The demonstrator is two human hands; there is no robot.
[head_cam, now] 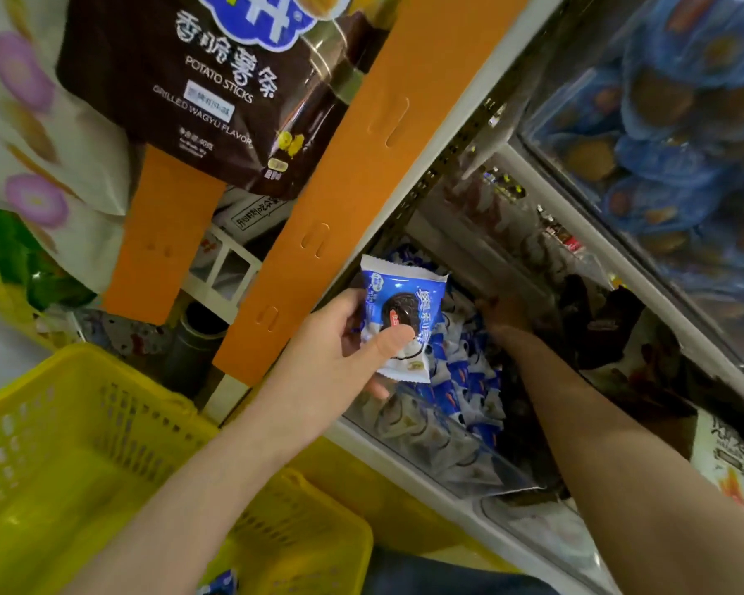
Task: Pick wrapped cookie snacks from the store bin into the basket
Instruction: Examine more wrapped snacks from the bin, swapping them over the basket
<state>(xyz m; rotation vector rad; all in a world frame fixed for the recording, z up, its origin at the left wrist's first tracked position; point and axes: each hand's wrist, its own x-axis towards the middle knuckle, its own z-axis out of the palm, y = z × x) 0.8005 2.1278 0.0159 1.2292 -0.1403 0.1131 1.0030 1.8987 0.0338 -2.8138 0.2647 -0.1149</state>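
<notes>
My left hand [344, 341] pinches a blue and white wrapped cookie snack [398, 307], thumb on its front, just outside the left end of the store bin. The clear bin [439, 461] is packed with several of the same blue and white packets [469, 380]. My right hand [501, 313] reaches deep into the bin among the packets; it is dim and partly hidden, so its grip is unclear. The yellow plastic basket [78, 423] sits at lower left, below my left forearm. One blue packet [222, 584] shows at the basket's bottom edge.
An orange display panel [349, 182] stands just left of the bin. A dark potato sticks bag [215, 88] hangs above. Blue packaged snacks [671, 135] fill the upper right bin. A dark packet [593, 328] and a pale one [731, 461] lie right of my right arm.
</notes>
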